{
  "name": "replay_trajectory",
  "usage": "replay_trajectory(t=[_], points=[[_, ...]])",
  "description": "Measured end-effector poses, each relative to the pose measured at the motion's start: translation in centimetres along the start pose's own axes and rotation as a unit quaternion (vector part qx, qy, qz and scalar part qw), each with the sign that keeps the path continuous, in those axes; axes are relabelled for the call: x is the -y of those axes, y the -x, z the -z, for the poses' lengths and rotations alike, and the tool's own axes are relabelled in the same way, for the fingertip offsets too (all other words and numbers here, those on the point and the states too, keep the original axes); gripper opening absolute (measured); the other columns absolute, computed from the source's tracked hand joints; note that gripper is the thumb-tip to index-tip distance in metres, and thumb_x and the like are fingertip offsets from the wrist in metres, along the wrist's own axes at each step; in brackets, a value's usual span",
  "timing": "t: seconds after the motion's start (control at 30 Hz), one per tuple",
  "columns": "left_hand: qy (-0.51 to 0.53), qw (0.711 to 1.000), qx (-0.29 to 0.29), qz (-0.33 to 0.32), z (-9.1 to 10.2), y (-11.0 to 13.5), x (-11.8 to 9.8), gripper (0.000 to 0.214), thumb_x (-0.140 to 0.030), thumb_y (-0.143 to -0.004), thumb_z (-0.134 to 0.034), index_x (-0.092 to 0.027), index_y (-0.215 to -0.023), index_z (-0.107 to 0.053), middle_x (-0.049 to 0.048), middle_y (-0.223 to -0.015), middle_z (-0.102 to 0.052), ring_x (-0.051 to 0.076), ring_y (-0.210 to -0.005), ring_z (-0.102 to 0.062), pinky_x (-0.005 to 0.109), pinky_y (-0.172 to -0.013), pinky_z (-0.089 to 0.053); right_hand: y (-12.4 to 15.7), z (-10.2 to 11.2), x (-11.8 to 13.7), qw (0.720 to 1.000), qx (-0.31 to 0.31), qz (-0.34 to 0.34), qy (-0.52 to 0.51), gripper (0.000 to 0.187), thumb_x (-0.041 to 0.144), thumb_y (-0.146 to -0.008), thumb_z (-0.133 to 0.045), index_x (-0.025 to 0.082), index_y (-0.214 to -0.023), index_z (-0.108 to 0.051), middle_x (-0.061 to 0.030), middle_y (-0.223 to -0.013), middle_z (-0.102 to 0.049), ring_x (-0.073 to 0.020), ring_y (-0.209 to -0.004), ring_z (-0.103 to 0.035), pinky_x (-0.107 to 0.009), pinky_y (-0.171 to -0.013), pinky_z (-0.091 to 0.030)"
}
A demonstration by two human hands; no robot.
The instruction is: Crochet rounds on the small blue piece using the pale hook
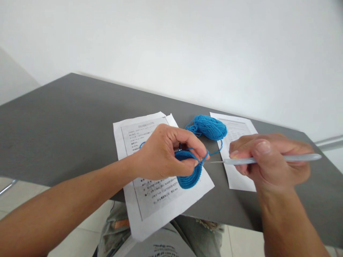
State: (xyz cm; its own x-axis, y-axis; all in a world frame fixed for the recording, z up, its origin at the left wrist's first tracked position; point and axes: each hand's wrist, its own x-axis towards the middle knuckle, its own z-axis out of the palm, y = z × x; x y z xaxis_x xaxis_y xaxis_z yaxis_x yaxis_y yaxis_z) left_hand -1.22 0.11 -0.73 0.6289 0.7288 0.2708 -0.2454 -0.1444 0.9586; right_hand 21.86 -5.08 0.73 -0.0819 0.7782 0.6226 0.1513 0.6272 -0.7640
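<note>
A round piece of blue crochet work (189, 180) is pinched between the thumb and fingers of my left hand (166, 151). Blue yarn runs over the left fingers to the work's edge. My right hand (273, 157) is closed around a crochet hook (252, 160) with a pale handle. The hook's thin metal shaft points left, its tip close to the edge of the crochet work; whether it touches a loop I cannot tell. Behind the hands lies a skein of blue yarn (210, 127), with a strand leading from it toward my left hand.
A printed sheet (158, 214) lies under my left hand and juts over the table's front edge. Another printed sheet (241, 125) is partly behind my right hand. The grey table (66, 125) stands against a white wall (171, 46). My legs are below its edge.
</note>
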Motion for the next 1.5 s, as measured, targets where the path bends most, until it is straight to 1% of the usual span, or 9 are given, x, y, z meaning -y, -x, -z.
replay_trajectory(t=[0.1,0.2,0.37,0.53,0.73,0.9,1.17,1.37,1.5], points=[[-0.09,0.996,-0.014,-0.013,0.1,0.1,0.1,0.027,0.004,-0.066,-0.068,-0.014,-0.081,-0.082,0.0011,-0.079,-0.081,0.01,-0.068,-0.07,0.016,-0.059,-0.054,0.3,0.5,0.7,0.994,0.025,0.037,0.101,0.023,0.032,-0.104,-0.073,0.027,-0.089,-0.09,-0.0017,-0.053,-0.067,-0.0156,-0.042,-0.057,-0.03,-0.035,-0.038],[-0.115,0.993,-0.003,-0.008,0.1,0.1,-0.1,0.026,0.001,-0.067,-0.067,-0.013,-0.082,-0.082,0.0017,-0.079,-0.081,0.011,-0.066,-0.07,0.017,-0.057,-0.053,0.6,0.7,0.9,0.992,0.024,0.03,0.12,0.024,0.032,-0.104,-0.073,0.028,-0.088,-0.089,-0.0012,-0.051,-0.065,-0.0156,-0.042,-0.057,-0.031,-0.036,-0.038],[-0.035,0.999,0.032,-0.004,0.0,0.0,0.0,0.03,0.006,-0.063,-0.064,-0.013,-0.079,-0.08,0.0028,-0.079,-0.083,0.012,-0.07,-0.075,0.017,-0.063,-0.059,0.7,0.9,-0.1,0.999,0.018,-0.014,0.035,0.028,0.036,-0.104,-0.072,0.026,-0.085,-0.089,-0.0011,-0.051,-0.065,-0.0136,-0.037,-0.051,-0.031,-0.034,-0.033],[0.02,0.999,0.043,-0.005,0.0,0.1,0.3,0.035,0.01,-0.06,-0.064,-0.013,-0.079,-0.082,0.0029,-0.08,-0.084,0.012,-0.071,-0.076,0.016,-0.065,-0.06,0.1,0.0,-0.6,0.998,0.001,-0.047,-0.043,0.031,0.04,-0.102,-0.075,0.026,-0.077,-0.089,-0.0009,-0.044,-0.062,-0.0138,-0.031,-0.046,-0.031,-0.033,-0.03],[0.028,0.998,0.047,-0.01,0.0,0.2,-0.3,0.033,0.011,-0.06,-0.065,-0.014,-0.075,-0.08,0.0034,-0.077,-0.083,0.013,-0.068,-0.076,0.017,-0.062,-0.059,-0.4,-0.9,-0.6,0.994,-0.006,-0.065,-0.086,0.034,0.046,-0.098,-0.08,0.025,-0.072,-0.087,0.0015,-0.037,-0.056,-0.0127,-0.028,-0.042,-0.029,-0.032,-0.03],[0.032,0.998,0.055,-0.01,-0.1,0.1,-0.4,0.032,0.01,-0.06,-0.066,-0.014,-0.075,-0.08,0.0041,-0.077,-0.083,0.014,-0.068,-0.075,0.018,-0.06,-0.058,-0.5,-1.1,-0.9,0.992,-0.011,-0.071,-0.108,0.036,0.044,-0.099,-0.079,0.024,-0.07,-0.086,0.0019,-0.036,-0.054,-0.0113,-0.027,-0.041,-0.028,-0.034,-0.031],[0.045,0.997,0.06,0.005,-0.1,0.2,-0.6,0.033,0.011,-0.059,-0.065,-0.013,-0.076,-0.081,0.0031,-0.077,-0.083,0.012,-0.068,-0.074,0.016,-0.06,-0.057,-0.6,-1.8,-1.4,0.982,-0.012,-0.102,-0.156,0.041,0.045,-0.096,-0.082,0.021,-0.063,-0.081,0.0033,-0.032,-0.05,-0.0084,-0.024,-0.035,-0.023,-0.03,-0.027],[0.041,0.997,0.063,-0.001,-0.2,0.2,-0.6,0.031,0.009,-0.06,-0.067,-0.014,-0.075,-0.08,0.004,-0.076,-0.082,0.013,-0.066,-0.073,0.018,-0.058,-0.056,-0.7,-2.0,-1.5,0.973,0.01,-0.119,-0.197,0.04,0.043,-0.1,-0.078,0.022,-0.066,-0.082,0.0045,-0.033,-0.048,-0.0072,-0.023,-0.032,-0.023,-0.028,-0.021],[0.041,0.997,0.066,-0.001,-0.1,0.2,-0.7,0.03,0.009,-0.06,-0.067,-0.013,-0.075,-0.08,0.0037,-0.076,-0.082,0.012,-0.066,-0.072,0.018,-0.06,-0.057,-0.6,-2.2,-1.6,0.969,0.006,-0.134,-0.209,0.041,0.044,-0.099,-0.079,0.022,-0.065,-0.081,0.0042,-0.034,-0.049,-0.0074,-0.024,-0.031,-0.023,-0.027,-0.02]])
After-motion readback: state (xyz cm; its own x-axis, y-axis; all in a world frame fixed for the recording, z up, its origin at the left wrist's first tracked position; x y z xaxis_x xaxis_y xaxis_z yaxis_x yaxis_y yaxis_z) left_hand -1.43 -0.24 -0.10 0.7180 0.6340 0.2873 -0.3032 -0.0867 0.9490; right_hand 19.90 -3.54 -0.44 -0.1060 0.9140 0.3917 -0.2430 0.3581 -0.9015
